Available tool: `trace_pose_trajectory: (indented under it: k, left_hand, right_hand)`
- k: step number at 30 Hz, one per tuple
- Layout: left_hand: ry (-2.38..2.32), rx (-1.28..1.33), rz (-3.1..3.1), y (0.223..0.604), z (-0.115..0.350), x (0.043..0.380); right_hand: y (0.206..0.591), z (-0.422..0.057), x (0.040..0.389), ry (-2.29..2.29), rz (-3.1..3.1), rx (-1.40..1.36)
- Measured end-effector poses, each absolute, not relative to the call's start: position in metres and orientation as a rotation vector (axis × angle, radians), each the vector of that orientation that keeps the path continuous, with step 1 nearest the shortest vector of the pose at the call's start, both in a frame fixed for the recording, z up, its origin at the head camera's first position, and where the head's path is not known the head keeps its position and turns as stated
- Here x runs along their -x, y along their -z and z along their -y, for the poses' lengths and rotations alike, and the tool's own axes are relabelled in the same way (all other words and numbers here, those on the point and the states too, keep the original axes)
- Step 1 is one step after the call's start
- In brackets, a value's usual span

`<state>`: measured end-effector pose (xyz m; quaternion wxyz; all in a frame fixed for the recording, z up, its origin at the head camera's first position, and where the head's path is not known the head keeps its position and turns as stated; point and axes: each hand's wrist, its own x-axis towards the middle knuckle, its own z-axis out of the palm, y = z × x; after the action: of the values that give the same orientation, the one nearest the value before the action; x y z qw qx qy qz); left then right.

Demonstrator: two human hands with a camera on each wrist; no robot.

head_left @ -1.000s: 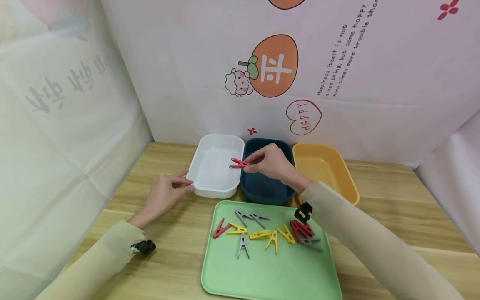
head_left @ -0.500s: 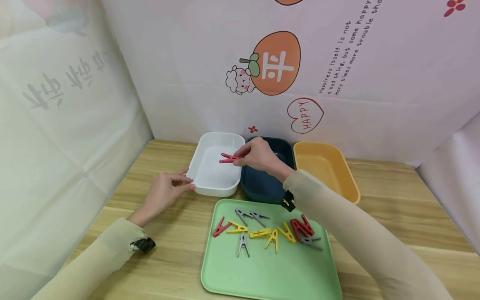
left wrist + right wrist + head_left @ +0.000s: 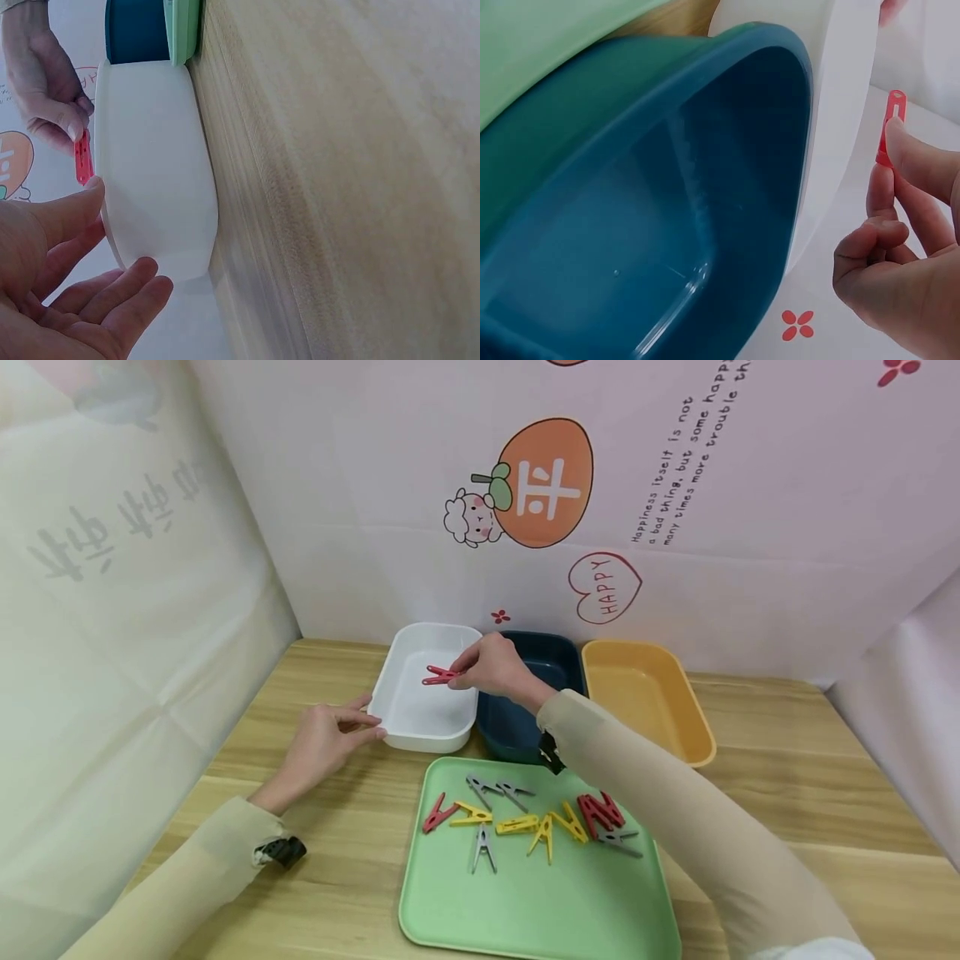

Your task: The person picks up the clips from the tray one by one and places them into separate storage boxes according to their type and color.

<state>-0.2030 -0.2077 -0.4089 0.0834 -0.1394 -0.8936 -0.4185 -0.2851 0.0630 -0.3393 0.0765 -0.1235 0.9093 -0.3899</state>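
I've got the red clothespin (image 3: 438, 676) up over the white bin (image 3: 427, 742), pinched between thumb and fingertips of the right hand (image 3: 495, 666); the left hand (image 3: 318, 743) has fingers loosely spread, touching that bin's near left corner. Blue bin (image 3: 506, 718) just right of it, then orange bin (image 3: 637, 693), all by the wooden table (image 3: 345, 893)'s far edge; nearer, the green tray (image 3: 540, 902) carries gray clothespins (image 3: 482, 838), yellow clothespins (image 3: 525, 822) and other red clothespins (image 3: 431, 822), mostly toward its far edge.
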Motion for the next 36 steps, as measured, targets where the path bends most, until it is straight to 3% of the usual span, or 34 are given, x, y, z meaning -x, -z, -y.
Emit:
trace_pose_trajectory:
  k: [36]
  left_hand:
    - [1.264,0.423,2.635,0.41,0.209,0.203]
  right_hand:
    - [0.351,-0.031,0.297,1.043,-2.794,0.255]
